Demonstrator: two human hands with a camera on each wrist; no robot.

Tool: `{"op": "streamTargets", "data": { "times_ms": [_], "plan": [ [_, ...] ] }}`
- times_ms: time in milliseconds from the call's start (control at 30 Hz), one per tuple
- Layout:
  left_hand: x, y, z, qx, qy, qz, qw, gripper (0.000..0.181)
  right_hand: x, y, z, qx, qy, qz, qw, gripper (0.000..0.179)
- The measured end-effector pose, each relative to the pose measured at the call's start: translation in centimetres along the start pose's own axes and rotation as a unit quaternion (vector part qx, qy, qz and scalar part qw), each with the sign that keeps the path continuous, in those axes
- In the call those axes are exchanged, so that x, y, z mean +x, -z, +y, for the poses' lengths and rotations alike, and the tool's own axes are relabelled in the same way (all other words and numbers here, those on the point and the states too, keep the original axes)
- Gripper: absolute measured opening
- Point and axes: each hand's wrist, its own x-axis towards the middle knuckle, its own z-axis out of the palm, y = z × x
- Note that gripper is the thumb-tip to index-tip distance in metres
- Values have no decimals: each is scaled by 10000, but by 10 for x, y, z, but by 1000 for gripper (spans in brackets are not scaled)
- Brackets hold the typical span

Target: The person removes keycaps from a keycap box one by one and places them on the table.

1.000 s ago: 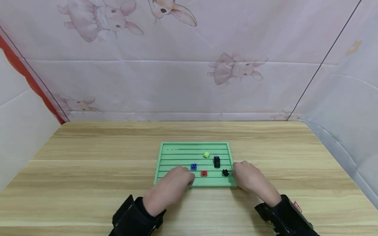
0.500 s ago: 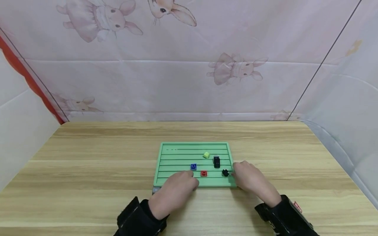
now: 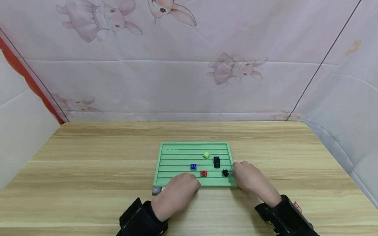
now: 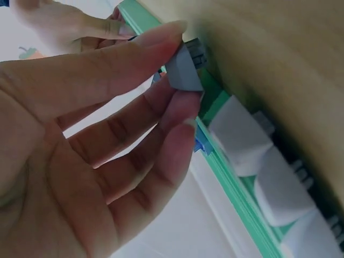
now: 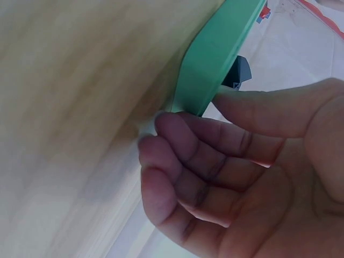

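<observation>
The small grey keycap [image 4: 184, 72] sits at the near edge of the green tray [image 3: 177, 157], pinched between thumb and fingers of the left hand [image 3: 178, 190]. Its sloped sides leave little to hold, so I'd worry that a loose pinch could let it twist or drop onto the desk [image 3: 88, 157]. Right beside that grip, white keycaps [image 4: 239, 137] line the tray's near edge, and another grey piece [image 3: 156, 190] sits by its near left corner; a careless knuckle might knock them. The right hand [image 3: 248, 175] grips the tray's right edge near the close corner, thumb above and fingers curled along the side. If that hold tipped the tray, the loose pieces on it could slide: the red piece [image 3: 204, 173] and blue piece [image 3: 193, 167] near the left hand, the little black piece [image 3: 225, 172] close to the right thumb, and, farther back, the black block [image 3: 217, 162] and lime block [image 3: 206, 155]. Desk stretches wide to both sides of the tray, with a shallower strip beyond it before the printed cloth [image 3: 177, 85]; toward the person, the forearms take up much of the room.
</observation>
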Motion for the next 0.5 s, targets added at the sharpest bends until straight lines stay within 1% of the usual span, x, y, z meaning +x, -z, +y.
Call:
{"op": "streamTargets", "data": {
  "times_ms": [167,267,500],
  "plan": [
    [0,-1,0,-104,1,-13,9999,31,0,0,0,-18,6,6,10000,6],
    [0,-1,0,-80,22,-24,10000,30,0,-1,0,-47,28,30,10000,6],
    [-2,0,-2,225,125,-44,9997,23,0,-2,0,-108,65,81,9999,7]
  ]
}}
